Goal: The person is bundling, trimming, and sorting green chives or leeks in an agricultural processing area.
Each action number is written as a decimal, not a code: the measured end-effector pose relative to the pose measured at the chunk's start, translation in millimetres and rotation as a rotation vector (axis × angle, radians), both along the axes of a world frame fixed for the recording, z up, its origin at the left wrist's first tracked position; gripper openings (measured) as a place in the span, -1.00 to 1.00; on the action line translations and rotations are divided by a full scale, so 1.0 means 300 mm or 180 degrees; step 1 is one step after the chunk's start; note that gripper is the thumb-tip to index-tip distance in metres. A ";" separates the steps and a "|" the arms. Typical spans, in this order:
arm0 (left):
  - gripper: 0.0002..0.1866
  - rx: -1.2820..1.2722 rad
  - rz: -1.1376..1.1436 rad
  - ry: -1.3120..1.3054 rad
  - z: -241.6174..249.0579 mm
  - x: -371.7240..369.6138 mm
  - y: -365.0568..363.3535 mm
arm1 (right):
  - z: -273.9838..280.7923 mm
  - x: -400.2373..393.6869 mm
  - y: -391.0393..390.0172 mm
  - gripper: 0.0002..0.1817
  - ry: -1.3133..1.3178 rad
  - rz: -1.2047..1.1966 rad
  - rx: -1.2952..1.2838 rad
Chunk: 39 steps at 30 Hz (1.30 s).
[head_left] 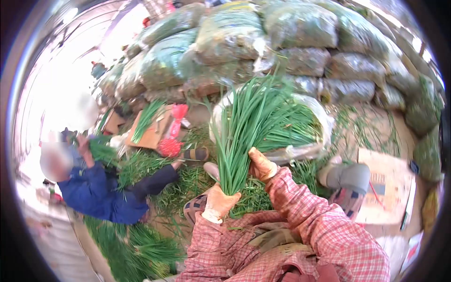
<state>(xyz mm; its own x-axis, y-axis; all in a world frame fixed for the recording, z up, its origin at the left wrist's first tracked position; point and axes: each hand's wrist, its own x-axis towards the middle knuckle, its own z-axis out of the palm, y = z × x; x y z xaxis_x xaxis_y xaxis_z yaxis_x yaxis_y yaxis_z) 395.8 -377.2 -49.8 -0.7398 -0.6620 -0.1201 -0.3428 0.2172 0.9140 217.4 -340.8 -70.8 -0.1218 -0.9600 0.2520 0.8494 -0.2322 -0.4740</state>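
A large bunch of green chives (239,127) stands out in front of me, its long leaves fanning upward and to the right. My left hand (221,203), in a pale orange glove, is closed around the lower end of the bunch. Higher up on the right side, my right hand (261,165), gloved the same way, grips the edge of the leaves. Its fingertips are partly hidden. Behind the bunch lies an open clear plastic bag (324,134) holding more chives (300,124).
Stuffed plastic sacks (300,23) are stacked along the back. At left sits a person in a blue jacket (105,192) with greens. Near them are a cardboard piece (162,124) and red ties (170,146). Loose chives (136,246) cover the floor; a cardboard sheet (394,188) lies at right.
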 end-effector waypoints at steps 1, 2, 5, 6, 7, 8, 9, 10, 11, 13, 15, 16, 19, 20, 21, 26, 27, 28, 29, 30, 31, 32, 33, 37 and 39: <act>-0.58 -0.0379 -0.0070 -0.0371 0.012 -0.009 0.010 | -0.013 -0.004 0.023 -0.38 -0.0159 -0.0198 0.0011; -0.58 -0.0781 -0.0128 -0.0719 0.032 -0.021 0.024 | -0.019 -0.016 0.040 -0.41 -0.0306 -0.0377 0.0008; -0.45 -0.1391 -0.0127 -0.1418 0.051 -0.074 0.105 | -0.013 -0.082 0.076 -0.46 0.0025 -0.0838 0.0277; -0.43 -0.1594 -0.0126 -0.1567 0.045 -0.092 0.129 | -0.004 -0.104 0.086 -0.47 0.0262 -0.0978 0.0425; -0.39 -0.1798 -0.0014 -0.1857 0.061 -0.123 0.170 | 0.065 -0.106 0.114 -0.56 0.0143 -0.1075 0.0810; -0.38 -0.1816 0.0083 -0.1677 0.030 -0.147 0.193 | 0.080 -0.123 0.127 -0.56 0.0208 -0.1132 0.0893; -0.37 -0.1817 0.0200 -0.1495 -0.015 -0.160 0.211 | 0.091 -0.137 0.136 -0.56 0.0284 -0.1167 0.0983; -0.36 -0.1810 0.0336 -0.1312 -0.041 -0.175 0.222 | 0.099 -0.149 0.137 -0.55 0.0369 -0.1184 0.1070; -0.22 -0.1239 0.0295 -0.1182 -0.039 -0.193 0.226 | 0.109 -0.161 0.135 -0.52 0.0491 -0.1204 0.0918; -0.13 -0.1351 -0.0314 -0.0386 -0.060 -0.198 0.196 | 0.143 -0.179 0.136 -0.49 0.0983 -0.1278 0.0670; 0.00 -0.1634 -0.1187 -0.0998 -0.047 -0.179 0.130 | 0.151 -0.217 0.129 -0.40 0.1894 -0.1382 0.0416; 0.00 -0.1089 -0.1165 -0.0692 -0.021 -0.161 0.079 | 0.151 -0.232 0.126 -0.35 0.2301 -0.1395 0.0342; -0.06 0.0123 -0.0776 0.0409 0.045 -0.110 -0.075 | 0.175 -0.243 0.140 -0.32 0.3105 -0.1680 0.0142; -0.10 0.0259 -0.0414 0.0869 0.057 -0.113 -0.115 | 0.199 -0.242 0.156 -0.33 0.3336 -0.1533 0.0147; -0.14 0.0495 -0.0294 0.1372 0.144 -0.147 -0.094 | 0.217 -0.239 0.170 -0.34 0.3563 -0.1369 0.0151; -0.07 0.0987 -0.0501 0.2733 0.155 -0.250 -0.269 | 0.175 -0.189 0.170 -0.43 0.3829 -0.0780 0.0026; -0.20 0.1053 -0.0770 0.2972 0.245 -0.292 -0.224 | 0.122 -0.194 0.155 -0.45 0.4017 -0.0529 -0.0190; -0.34 0.1112 -0.1054 0.3206 0.348 -0.339 -0.161 | 0.109 -0.185 0.154 -0.41 0.3912 -0.0336 -0.0142; -0.32 0.1261 -0.1098 0.3098 0.376 -0.353 -0.156 | 0.099 -0.178 0.154 -0.36 0.3808 -0.0162 -0.0090; -0.30 0.1415 -0.1152 0.2987 0.381 -0.362 -0.158 | 0.088 -0.174 0.154 -0.31 0.3700 -0.0002 -0.0032; -0.26 0.1338 -0.1064 0.2886 0.371 -0.368 -0.165 | 0.069 -0.174 0.154 -0.31 0.3621 0.0101 -0.0005; -0.21 0.1259 -0.0982 0.2780 0.361 -0.373 -0.170 | 0.060 -0.176 0.156 -0.31 0.3619 0.0131 0.0084; -0.17 0.1174 -0.0906 0.2670 0.352 -0.375 -0.171 | 0.054 -0.181 0.157 -0.31 0.3616 0.0154 0.0165; -0.44 0.1490 0.0136 0.2939 0.334 -0.383 -0.106 | 0.005 -0.200 0.184 -0.26 0.3832 -0.0017 0.0445; -0.70 0.1621 0.0789 0.3079 0.279 -0.398 -0.099 | -0.031 -0.194 0.182 -0.25 0.3926 -0.0145 0.0363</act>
<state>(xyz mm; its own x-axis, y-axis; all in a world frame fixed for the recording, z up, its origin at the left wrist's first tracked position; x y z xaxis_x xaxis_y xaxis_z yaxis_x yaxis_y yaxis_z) 276.3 -406.8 34.0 -0.5231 -0.8415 0.1350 0.5780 -0.2338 0.7819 159.0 -286.2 -80.1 0.1037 -0.9851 0.1374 -0.1861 -0.1549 -0.9703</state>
